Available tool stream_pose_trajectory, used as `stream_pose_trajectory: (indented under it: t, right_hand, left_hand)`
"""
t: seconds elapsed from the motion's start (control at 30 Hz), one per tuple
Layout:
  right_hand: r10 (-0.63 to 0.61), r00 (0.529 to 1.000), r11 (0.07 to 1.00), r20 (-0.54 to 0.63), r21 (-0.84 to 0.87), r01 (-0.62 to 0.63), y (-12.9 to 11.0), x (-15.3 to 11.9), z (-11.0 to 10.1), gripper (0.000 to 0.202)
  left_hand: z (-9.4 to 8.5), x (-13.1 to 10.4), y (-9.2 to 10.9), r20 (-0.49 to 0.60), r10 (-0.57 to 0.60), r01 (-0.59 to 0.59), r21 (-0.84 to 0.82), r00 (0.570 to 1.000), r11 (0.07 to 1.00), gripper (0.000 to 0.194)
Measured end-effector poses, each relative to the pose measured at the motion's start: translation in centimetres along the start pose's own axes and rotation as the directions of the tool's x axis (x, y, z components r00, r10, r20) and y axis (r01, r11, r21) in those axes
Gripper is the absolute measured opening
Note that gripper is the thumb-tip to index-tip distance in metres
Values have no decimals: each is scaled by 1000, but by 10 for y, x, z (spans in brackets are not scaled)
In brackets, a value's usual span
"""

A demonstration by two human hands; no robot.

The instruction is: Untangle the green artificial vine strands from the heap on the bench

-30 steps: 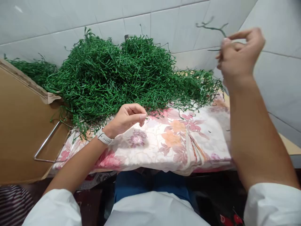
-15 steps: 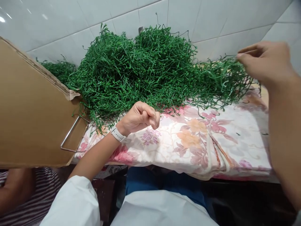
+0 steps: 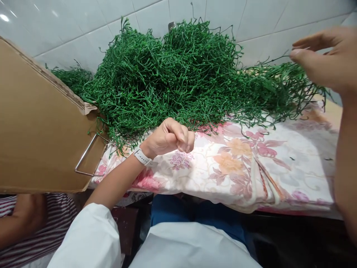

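A left hand point(image 3: 170, 138), a white watch strap point(image 3: 141, 156) at its wrist, hovers near the middle of the front edge of a floral-clothed table point(image 3: 200, 182), fingers curled in (around what, if anything, one cannot tell). Beyond it, a heap of green, bud-tipped stems point(image 3: 167, 82) lines the back edge; a cardboard panel point(image 3: 36, 123) stands at the left end. Above the back right corner, the right hand point(image 3: 329, 56), which gripped a sprig clear of the heap a second ago, now meets its low right end, thumb and fingers narrowly parted, hold unclear. The work appears to centre there. Behind rises a tiled wall point(image 3: 259, 29).
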State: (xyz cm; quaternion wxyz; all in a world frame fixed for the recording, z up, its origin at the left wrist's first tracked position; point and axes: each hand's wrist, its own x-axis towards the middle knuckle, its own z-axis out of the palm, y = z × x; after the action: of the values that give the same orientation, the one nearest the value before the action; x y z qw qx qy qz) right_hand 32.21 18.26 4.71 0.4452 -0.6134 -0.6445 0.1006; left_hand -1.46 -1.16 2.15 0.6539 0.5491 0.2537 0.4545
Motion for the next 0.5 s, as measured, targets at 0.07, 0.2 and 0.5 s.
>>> stream_pose_trajectory:
  t: [0.07,0.2,0.5]
  right_hand:
    - [-65,996,997,-62,48,68,-2,-2,2,34]
    - [48,995,870,-90,494,3,-41,-18,-1,16]
    - [-505,654,300,563,825,-478,-107,-93,34,20]
  left_hand:
    - [-1,0,-1,38,44,-44,2,998,999,80]
    - [2,1,1,55,54,-51,-41,997,998,76]
    - [7,2,13,-160,-96,95,-17,982,995,60]
